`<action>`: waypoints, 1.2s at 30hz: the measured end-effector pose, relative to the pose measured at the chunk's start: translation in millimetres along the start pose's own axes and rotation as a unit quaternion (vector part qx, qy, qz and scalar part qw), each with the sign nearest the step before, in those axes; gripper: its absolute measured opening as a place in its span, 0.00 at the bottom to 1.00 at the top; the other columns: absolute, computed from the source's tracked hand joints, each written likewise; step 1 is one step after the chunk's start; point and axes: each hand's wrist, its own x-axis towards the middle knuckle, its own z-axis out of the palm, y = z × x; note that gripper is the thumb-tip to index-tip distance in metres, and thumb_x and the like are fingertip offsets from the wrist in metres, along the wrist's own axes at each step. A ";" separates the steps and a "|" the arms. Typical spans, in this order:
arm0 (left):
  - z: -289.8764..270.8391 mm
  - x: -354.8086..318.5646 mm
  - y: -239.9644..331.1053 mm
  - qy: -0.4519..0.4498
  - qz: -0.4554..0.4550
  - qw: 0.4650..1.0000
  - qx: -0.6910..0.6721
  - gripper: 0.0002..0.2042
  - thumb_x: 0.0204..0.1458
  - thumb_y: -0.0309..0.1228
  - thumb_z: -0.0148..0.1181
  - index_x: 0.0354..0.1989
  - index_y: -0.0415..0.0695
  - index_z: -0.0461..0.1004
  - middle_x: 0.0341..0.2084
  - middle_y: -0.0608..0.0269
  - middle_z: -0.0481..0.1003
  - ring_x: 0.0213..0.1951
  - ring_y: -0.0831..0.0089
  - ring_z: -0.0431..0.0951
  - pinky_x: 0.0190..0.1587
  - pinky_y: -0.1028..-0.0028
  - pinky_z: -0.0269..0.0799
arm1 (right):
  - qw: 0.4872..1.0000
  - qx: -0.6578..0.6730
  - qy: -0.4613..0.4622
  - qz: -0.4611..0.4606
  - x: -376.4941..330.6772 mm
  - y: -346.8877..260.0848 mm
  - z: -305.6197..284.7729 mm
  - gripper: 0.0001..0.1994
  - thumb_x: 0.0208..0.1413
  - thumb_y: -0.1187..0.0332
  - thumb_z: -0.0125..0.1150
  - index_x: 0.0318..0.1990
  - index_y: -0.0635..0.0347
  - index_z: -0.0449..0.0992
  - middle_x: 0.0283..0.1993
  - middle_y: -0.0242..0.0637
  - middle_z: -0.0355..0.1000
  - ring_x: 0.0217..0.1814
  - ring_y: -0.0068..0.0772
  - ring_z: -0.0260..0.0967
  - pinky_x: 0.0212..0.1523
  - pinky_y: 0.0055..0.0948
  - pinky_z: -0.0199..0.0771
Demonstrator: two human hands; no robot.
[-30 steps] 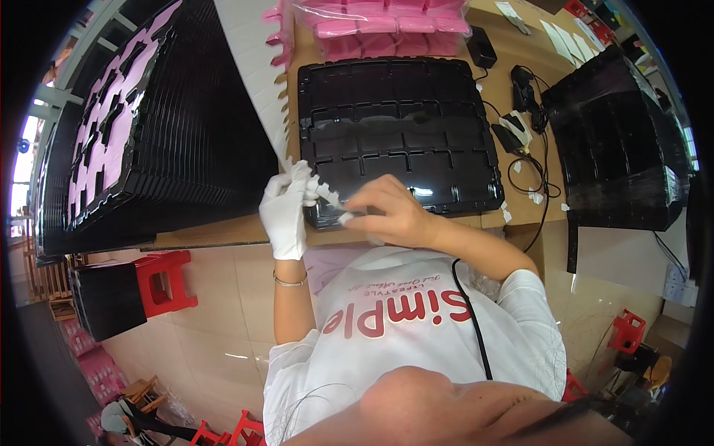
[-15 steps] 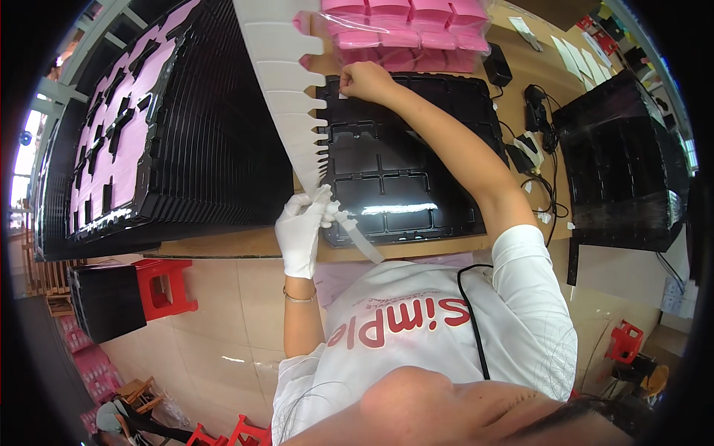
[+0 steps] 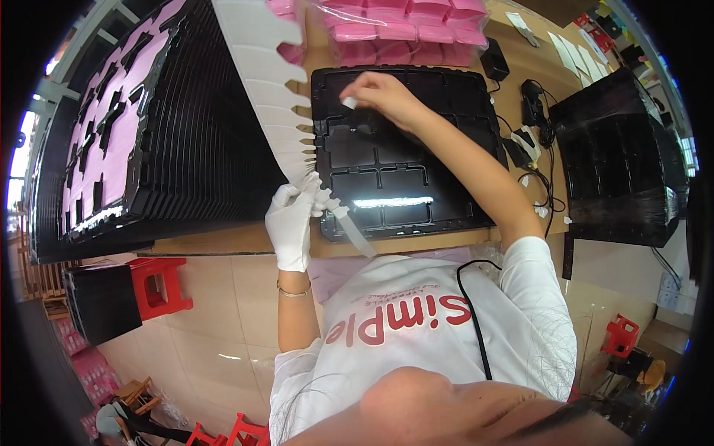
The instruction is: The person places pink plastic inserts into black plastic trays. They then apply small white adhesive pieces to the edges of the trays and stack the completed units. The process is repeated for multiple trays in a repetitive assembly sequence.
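My left hand (image 3: pixel 290 227), in a white glove, pinches a long white notched strip (image 3: pixel 260 74) near its narrow lower end. The strip's wide part stretches up past the top edge of the view, and a short tail hangs toward my shirt. My bare right hand (image 3: pixel 385 98) is over the upper left part of a black plastic tray (image 3: pixel 394 154). Thumb and fingers there are closed on a small white piece (image 3: pixel 349 102), like a label or tab. The tray has shallow moulded compartments and lies flat on the brown table.
A tall stack of black trays (image 3: pixel 201 141) with pink sheets on top stands at the left. Pink packs (image 3: pixel 409 30) in clear film lie behind the tray. Wrapped black trays (image 3: pixel 625 156), cables (image 3: pixel 549 137) and a black box (image 3: pixel 494 59) are at the right.
My right hand has shifted right and slightly nearer, with the small white piece showing more clearly between its fingers. My left hand and the strip have moved a little left.
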 end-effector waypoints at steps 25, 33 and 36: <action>-21.9 -49.9 17.4 0.056 0.040 0.997 0.034 0.07 0.55 0.30 0.62 0.31 0.39 0.76 0.22 0.64 0.77 0.20 0.85 0.70 0.23 0.86 0.62 | 0.957 -0.261 -0.124 -0.040 -132.3 -8.7 76.9 0.03 0.51 0.71 0.64 0.32 0.60 0.78 0.28 0.27 0.70 0.28 0.16 0.63 0.31 0.20 0.65; -20.9 -51.3 24.4 0.046 0.012 0.998 0.046 0.09 0.54 0.32 0.64 0.28 0.41 0.75 0.17 0.69 0.73 0.17 0.89 0.64 0.20 0.86 0.56 | 0.995 0.073 -0.037 0.064 -137.7 -24.8 29.8 0.04 0.57 0.73 0.59 0.35 0.62 0.71 0.34 0.35 0.72 0.28 0.16 0.67 0.28 0.15 0.65; -16.6 -48.4 25.5 0.042 0.011 0.997 0.057 0.09 0.54 0.32 0.64 0.29 0.40 0.75 0.17 0.69 0.74 0.17 0.89 0.64 0.20 0.87 0.56 | 0.990 0.124 -0.003 0.065 -143.2 -27.6 20.5 0.04 0.57 0.72 0.59 0.37 0.63 0.71 0.33 0.34 0.71 0.29 0.16 0.66 0.29 0.15 0.65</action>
